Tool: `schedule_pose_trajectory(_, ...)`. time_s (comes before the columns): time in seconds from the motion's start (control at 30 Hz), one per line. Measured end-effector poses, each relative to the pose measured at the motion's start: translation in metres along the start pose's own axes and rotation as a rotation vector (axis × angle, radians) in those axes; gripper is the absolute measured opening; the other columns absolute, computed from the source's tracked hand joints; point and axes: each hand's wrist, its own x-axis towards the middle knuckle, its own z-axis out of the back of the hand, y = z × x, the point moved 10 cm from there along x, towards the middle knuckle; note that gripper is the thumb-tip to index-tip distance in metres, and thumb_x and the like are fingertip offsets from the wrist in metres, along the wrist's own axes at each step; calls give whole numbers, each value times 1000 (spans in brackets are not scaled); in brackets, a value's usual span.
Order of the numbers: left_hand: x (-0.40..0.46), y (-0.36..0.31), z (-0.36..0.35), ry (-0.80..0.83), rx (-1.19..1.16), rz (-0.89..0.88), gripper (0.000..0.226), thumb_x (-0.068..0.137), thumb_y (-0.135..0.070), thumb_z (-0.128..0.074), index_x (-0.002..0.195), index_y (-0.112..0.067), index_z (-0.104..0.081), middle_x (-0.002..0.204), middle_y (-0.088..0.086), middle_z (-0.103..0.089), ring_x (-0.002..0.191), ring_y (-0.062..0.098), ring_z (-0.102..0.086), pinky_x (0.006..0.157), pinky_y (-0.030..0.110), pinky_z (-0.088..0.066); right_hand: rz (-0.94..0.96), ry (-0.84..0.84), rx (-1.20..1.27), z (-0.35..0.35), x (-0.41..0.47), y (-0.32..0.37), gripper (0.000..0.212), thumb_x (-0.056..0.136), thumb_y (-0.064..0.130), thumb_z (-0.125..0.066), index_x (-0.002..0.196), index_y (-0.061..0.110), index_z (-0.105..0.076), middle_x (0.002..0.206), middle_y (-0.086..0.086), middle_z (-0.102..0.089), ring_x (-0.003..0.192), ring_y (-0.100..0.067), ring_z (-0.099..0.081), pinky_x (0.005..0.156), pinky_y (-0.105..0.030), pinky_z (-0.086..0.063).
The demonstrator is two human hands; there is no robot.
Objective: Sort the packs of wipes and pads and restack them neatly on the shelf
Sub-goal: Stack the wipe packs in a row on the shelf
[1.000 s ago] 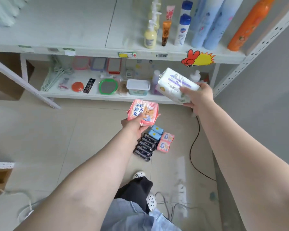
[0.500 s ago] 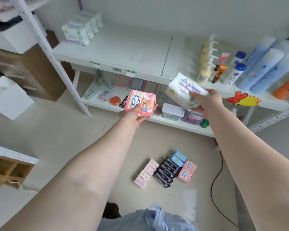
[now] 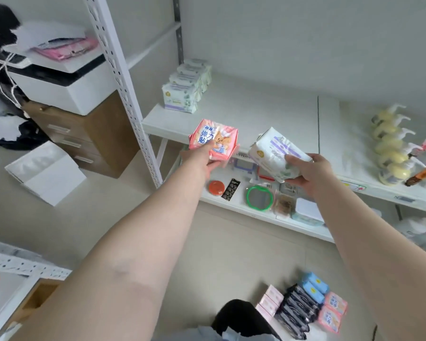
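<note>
Left hand (image 3: 204,158) grips a pink pack (image 3: 213,141); right hand (image 3: 308,172) clasps a white pack (image 3: 274,153).

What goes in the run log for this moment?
left hand: holds pink pack | right hand: holds white pack | shelf: white stack | floor packs: remaining

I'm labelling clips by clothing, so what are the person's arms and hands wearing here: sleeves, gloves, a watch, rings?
Nothing shows on either. The left hand and right hand are bare, with no gloves, and no watch or ring is visible. Both forearms are uncovered up to the frame edge, with no sleeve in sight.
</note>
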Motion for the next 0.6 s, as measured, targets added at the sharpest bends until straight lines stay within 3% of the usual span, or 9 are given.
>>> schedule_pose_trajectory(0.07,27,-21,-3,-16,-13,-14,44,83,-12,-73,121,-5,-52,115,16,-65,93,32,-68,53,37,-58,16,7,-13,-20,18,14,47,76,15,-82,112,11,-52,107,-11,-63,83,-30,-69,70,-51,-60)
schedule_pose_trajectory(0.17,67,-46,-14,-54,-25,-9,53,77,-13,-78,122,-7,-50,114,16,-64,81,31,-68,46,36,-56,22,14,-1,-46,51,33,49,76,16,-81,115,10,-52,103,-12,-64,78,-28,-68,79,-54,-57)
schedule_pose_trajectory(0.23,96,-61,-23,-76,-24,-18,55,76,-12,-79,122,-7,-49,115,17,-62,87,33,-67,44,38,-56,23,14,-4,-63,76,47,50,76,19,-82,115,11,-52,96,-9,-65,74,-28,-69,86,-58,-54)
schedule_pose_trajectory(0.3,125,-74,-35,-88,-8,-1,55,76,-13,-79,122,-7,-49,116,18,-61,91,34,-67,43,37,-55,12,21,14,-77,100,60,52,78,18,-80,120,9,-51,91,-7,-63,72,-26,-67,84,-54,-56)
schedule_pose_trajectory(0.47,192,-90,-72,-68,46,77,56,81,-19,-76,127,-10,-46,118,17,-63,83,31,-68,40,37,-54,-9,-10,11,-95,152,86,50,79,14,-79,120,8,-51,107,-12,-61,82,-29,-66,77,-47,-57)
schedule_pose_trajectory(0.6,238,-99,-107,-28,91,131,52,85,-21,-72,129,-11,-46,118,15,-65,72,26,-67,35,33,-49,-36,-68,-15,-94,183,96,45,79,14,-79,115,11,-51,106,-11,-61,85,-30,-66,75,-45,-56)
